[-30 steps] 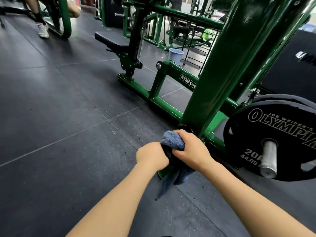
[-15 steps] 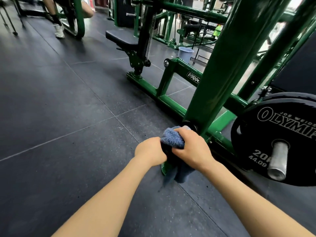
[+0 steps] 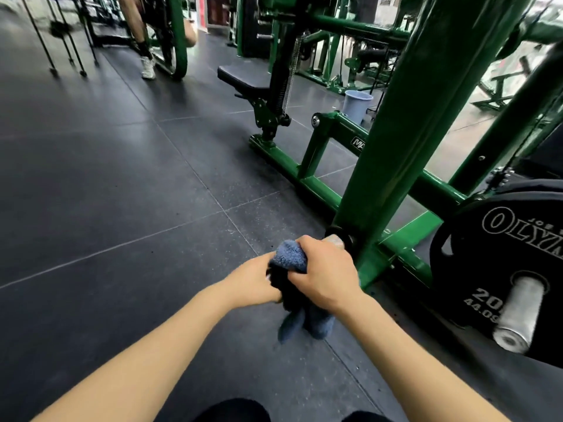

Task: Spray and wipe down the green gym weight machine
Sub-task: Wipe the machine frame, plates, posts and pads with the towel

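- While both hands are bunched low in the head view, the right hand is gripping the blue cloth, fingers curled over the top, with the ends dangling below the wrist.
- Left hand is curled against the cloth's other side, looks like it's holding it too, though the fingertips are hidden.
- Cloth is sitting right at the foot of the green upright, beside a metal peg at its base.
- Black plate is hanging to the right.
- Pale bin is standing behind the frame, someone's leg far back on the dark floor.
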{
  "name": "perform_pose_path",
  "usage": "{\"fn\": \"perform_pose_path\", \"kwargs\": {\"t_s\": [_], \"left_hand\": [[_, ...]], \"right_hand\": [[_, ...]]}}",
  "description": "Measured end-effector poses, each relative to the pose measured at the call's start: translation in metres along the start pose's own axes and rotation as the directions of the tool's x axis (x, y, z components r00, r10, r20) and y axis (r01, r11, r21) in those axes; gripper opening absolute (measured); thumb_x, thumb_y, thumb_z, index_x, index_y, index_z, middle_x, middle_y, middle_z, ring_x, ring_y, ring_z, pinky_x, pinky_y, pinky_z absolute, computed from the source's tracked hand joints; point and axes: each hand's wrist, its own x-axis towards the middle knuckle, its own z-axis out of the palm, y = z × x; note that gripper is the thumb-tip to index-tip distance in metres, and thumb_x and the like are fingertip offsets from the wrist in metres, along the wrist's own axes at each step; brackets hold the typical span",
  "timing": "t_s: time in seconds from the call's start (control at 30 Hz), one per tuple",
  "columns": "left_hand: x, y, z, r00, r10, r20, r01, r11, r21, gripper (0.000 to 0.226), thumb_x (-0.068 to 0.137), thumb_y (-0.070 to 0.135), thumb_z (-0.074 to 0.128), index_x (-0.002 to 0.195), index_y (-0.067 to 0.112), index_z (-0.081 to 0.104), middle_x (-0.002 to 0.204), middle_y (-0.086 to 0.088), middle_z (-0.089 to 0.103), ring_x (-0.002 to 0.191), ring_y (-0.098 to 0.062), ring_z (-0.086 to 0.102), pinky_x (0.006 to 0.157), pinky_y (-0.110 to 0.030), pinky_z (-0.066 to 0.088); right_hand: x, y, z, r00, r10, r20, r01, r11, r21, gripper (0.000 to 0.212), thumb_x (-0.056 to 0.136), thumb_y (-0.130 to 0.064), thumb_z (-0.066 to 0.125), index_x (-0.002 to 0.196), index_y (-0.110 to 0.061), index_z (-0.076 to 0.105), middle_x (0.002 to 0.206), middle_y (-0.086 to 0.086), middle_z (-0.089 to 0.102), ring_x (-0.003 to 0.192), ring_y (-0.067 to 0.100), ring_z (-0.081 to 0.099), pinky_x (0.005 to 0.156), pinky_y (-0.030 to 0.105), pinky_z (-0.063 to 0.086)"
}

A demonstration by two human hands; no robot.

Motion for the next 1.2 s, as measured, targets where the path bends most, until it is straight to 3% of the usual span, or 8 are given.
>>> {"fn": "perform_pose_path", "kwargs": {"t_s": [0.1,0.23,0.4,0.53,0.67,0.73,0.83,1.2], "left_hand": [[-0.022,-0.014,-0.022,0.993,-0.116,0.01,0.113,0.94,-0.321,0.08,0.061,0.028,0.068,0.137,0.037,0.044,0.13,0.007,0.056,0.111,-0.006,0.055,0.088,-0.018,0.041],[-0.048,-0.008,-0.039,0.943,-0.213,-0.254,-0.004,0.759,-0.652,0.04,0.089,0.04,0.061,0.128,0.043,0.052,0.136,0.009,0.054,0.118,-0.009,0.054,0.104,-0.033,0.039],[-0.067,0.022,-0.033,0.841,-0.031,-0.539,-0.05,0.99,-0.135,0.069,0.085,0.057,0.056,0.147,0.045,0.027,0.16,0.008,0.012,0.146,-0.009,0.012,0.117,-0.031,0.014],[-0.058,0.037,-0.004,0.937,0.051,-0.345,0.08,0.931,0.356,0.102,0.072,0.078,0.051,0.152,0.038,0.002,0.161,0.003,-0.012,0.148,-0.017,0.0,0.119,-0.051,0.004],[-0.038,0.033,0.01,0.91,-0.175,-0.376,0.219,0.972,0.078,0.075,0.067,0.066,0.055,0.128,0.022,0.048,0.139,-0.01,0.046,0.122,-0.029,0.05,0.099,-0.041,0.044],[-0.027,0.024,0.005,0.865,-0.295,-0.407,0.217,0.95,-0.227,0.029,0.084,0.046,0.052,0.092,0.02,0.06,0.109,-0.008,0.065,0.105,-0.028,0.06,0.083,-0.03,0.045],[-0.011,0.004,-0.012,0.889,-0.379,-0.257,0.264,0.882,-0.39,0.037,0.097,0.038,0.047,0.109,0.008,0.065,0.118,-0.013,0.064,0.111,-0.027,0.057,0.088,-0.027,0.04],[0.006,-0.002,-0.047,0.931,-0.267,0.248,0.365,0.691,-0.624,0.024,0.098,0.029,0.047,0.094,0.012,0.063,0.08,-0.003,0.073,0.069,-0.015,0.068,0.066,-0.026,0.053]], "right_hand": [[-0.002,-0.01,0.0,1.0,0.004,0.024,-0.006,0.999,0.045,0.019,0.08,-0.037,0.057,0.091,-0.023,0.05,0.092,-0.003,0.063,0.09,0.024,0.059,0.067,0.034,0.039],[0.009,-0.029,-0.01,0.988,0.147,0.038,-0.152,0.948,0.281,0.026,0.085,-0.043,0.058,0.076,-0.019,0.053,0.083,-0.003,0.062,0.085,0.023,0.059,0.062,0.031,0.036],[0.031,-0.033,-0.015,0.934,0.327,0.148,-0.345,0.708,0.617,0.028,0.081,-0.041,0.067,0.076,-0.015,0.065,0.073,-0.003,0.064,0.077,0.018,0.063,0.065,0.028,0.044],[0.039,-0.013,-0.026,0.788,0.221,0.575,-0.613,0.366,0.7,0.036,0.068,-0.036,0.08,0.092,-0.009,0.074,0.092,0.009,0.074,0.086,0.025,0.07,0.086,0.039,0.056],[0.047,0.002,-0.038,0.781,0.017,0.624,-0.606,0.265,0.75,0.022,0.09,-0.033,0.057,0.083,-0.014,0.062,0.077,0.003,0.063,0.071,0.017,0.058,0.066,0.028,0.047],[0.055,0.005,-0.033,0.879,0.086,0.469,-0.44,0.525,0.729,0.029,0.095,-0.039,0.05,0.085,-0.015,0.063,0.083,-0.001,0.063,0.08,0.016,0.059,0.074,0.03,0.044],[0.059,0.022,0.001,0.984,0.078,0.161,-0.113,0.968,0.223,0.04,0.098,-0.043,0.035,0.084,-0.015,0.06,0.088,0.002,0.064,0.09,0.024,0.058,0.08,0.032,0.04],[0.039,0.048,0.064,0.976,-0.156,-0.154,0.179,0.973,0.149,0.061,0.09,-0.038,0.021,0.133,-0.007,0.052,0.137,0.011,0.054,0.128,0.027,0.048,0.11,0.035,0.021]]}}
